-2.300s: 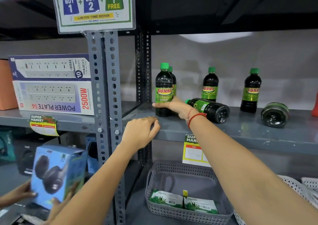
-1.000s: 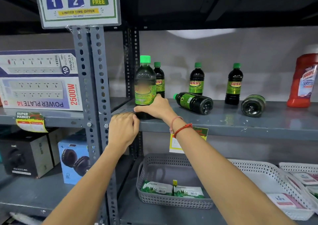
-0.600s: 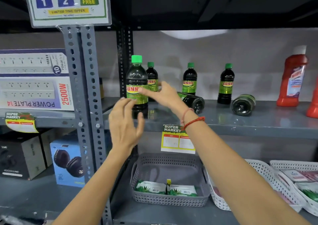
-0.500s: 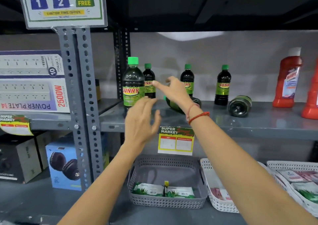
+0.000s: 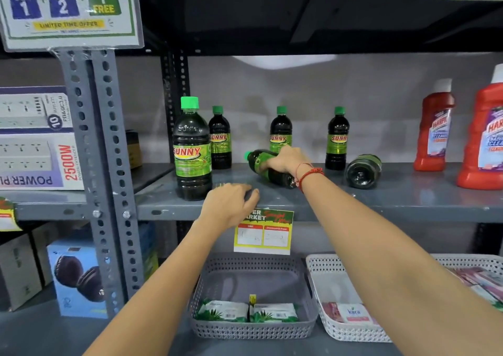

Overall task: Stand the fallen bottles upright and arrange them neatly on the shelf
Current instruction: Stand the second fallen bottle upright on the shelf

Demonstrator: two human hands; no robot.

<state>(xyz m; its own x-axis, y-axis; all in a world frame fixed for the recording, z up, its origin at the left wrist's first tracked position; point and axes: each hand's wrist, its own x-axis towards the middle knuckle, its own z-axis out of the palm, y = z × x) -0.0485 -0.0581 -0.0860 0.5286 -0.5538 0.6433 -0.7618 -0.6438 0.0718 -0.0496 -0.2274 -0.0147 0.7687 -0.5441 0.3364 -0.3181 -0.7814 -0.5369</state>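
Dark bottles with green caps and SUNNY labels stand on the grey shelf (image 5: 408, 200). One upright bottle (image 5: 192, 151) is at the front left, with another upright bottle (image 5: 220, 139) behind it. Two more stand at the back: a middle bottle (image 5: 281, 128) and a right bottle (image 5: 337, 137). A fallen bottle (image 5: 257, 162) lies on its side, cap to the left, and my right hand (image 5: 285, 161) is closed over its body. A second fallen bottle (image 5: 363, 171) lies with its base toward me. My left hand (image 5: 231, 204) rests on the shelf's front edge, fingers curled, holding nothing.
Two red cleaner bottles (image 5: 435, 127) stand at the right end of the shelf. A price tag (image 5: 263, 231) hangs from the shelf edge. Below sit a grey basket (image 5: 253, 331) and a white basket (image 5: 324, 282). A perforated upright post (image 5: 92, 137) and power strip boxes (image 5: 35, 137) are on the left.
My right hand let go of the front left bottle, now upright, moved right and closed on the fallen bottle. My left hand lifted briefly and settled on the shelf edge again.
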